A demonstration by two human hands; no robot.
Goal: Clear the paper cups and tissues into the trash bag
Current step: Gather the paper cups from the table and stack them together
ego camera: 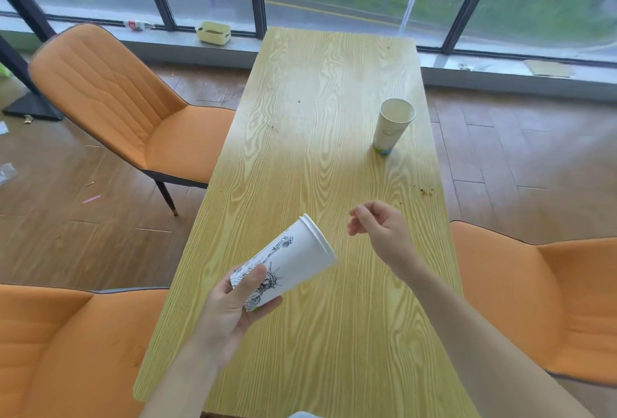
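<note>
My left hand grips the base of a stack of white paper cups printed with a black drawing, tilted so the rims point up and to the right above the wooden table. My right hand hovers just right of the stack's rims, fingers loosely curled and holding nothing. A single white paper cup with a green base stands upright near the table's right edge, farther away. No tissues and no trash bag are in view.
Orange chairs stand at the far left, near left and near right. Crumbs lie by the table's right edge. A pale yellow box and a bottle sit on the window sill.
</note>
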